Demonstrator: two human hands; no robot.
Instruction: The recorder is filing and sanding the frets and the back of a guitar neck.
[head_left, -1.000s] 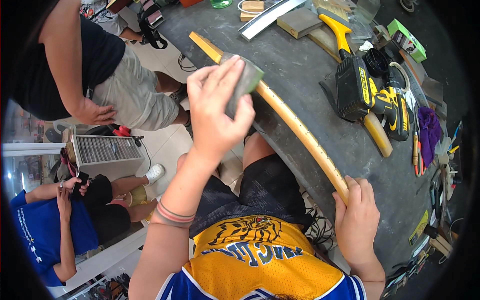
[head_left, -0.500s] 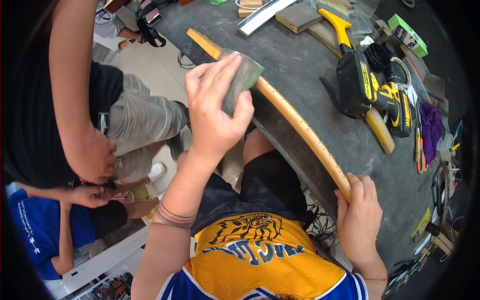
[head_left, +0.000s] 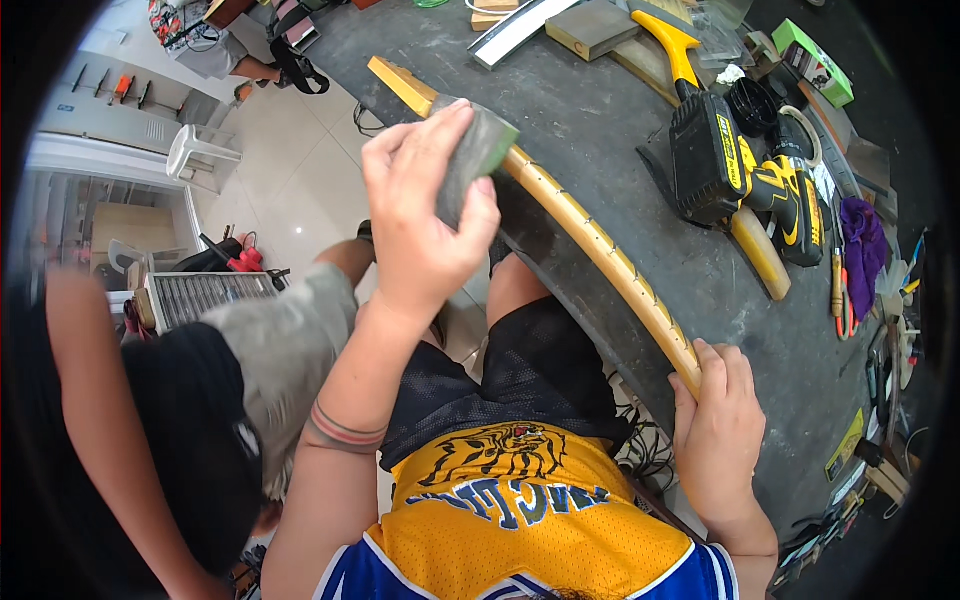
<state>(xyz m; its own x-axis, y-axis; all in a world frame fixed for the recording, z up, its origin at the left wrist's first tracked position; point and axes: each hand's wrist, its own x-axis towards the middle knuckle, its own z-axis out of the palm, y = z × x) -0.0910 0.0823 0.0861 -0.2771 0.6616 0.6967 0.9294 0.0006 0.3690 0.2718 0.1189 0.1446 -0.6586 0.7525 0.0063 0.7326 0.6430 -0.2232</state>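
Note:
A light wooden guitar neck with fret lines across it lies slantwise along the near edge of the dark bench, its headstock at the far left. My left hand is closed round a grey sanding block with a green edge, which sits on the neck close to the headstock. At the neck's near right end, my right hand grips the wood between thumb and fingers. The block and my left fingers cover the part of the neck beneath them.
A yellow and black cordless drill lies on the bench beyond the neck, near a yellow-handled tool, a green box and a purple cloth. Another person stands close on my left. A white stool is farther off.
The person on my left has shifted down and leftward, uncovering the stool and floor; the person in blue is out of sight. My left hand and the block have moved slightly left.

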